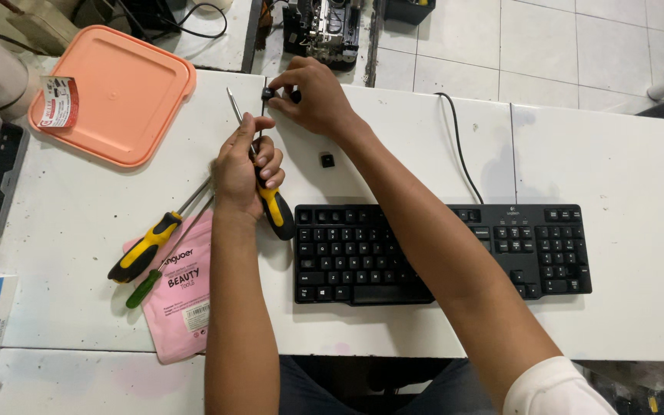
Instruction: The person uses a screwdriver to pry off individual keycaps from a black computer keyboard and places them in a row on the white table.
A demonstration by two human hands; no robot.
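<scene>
Keyboard point(439, 253) lies nearest me on the table point(624, 161), black, its cable running away toward the far edge. One loose black keycap point(327, 160) sits on the table just beyond it, so I judge at least one key is off and most are still seated. My left hand point(244, 169) is clamped around a yellow-and-black screwdriver point(274, 206), shaft pointing away from me. Beyond it, my right hand point(313, 96) reaches forward, wrist bent, fingers pinched shut on a small black part point(268, 94) at the screwdriver's tip. To the left lie two more screwdrivers point(147, 250) on a pink pouch point(186, 303), with an orange lid point(121, 92) farther off.
</scene>
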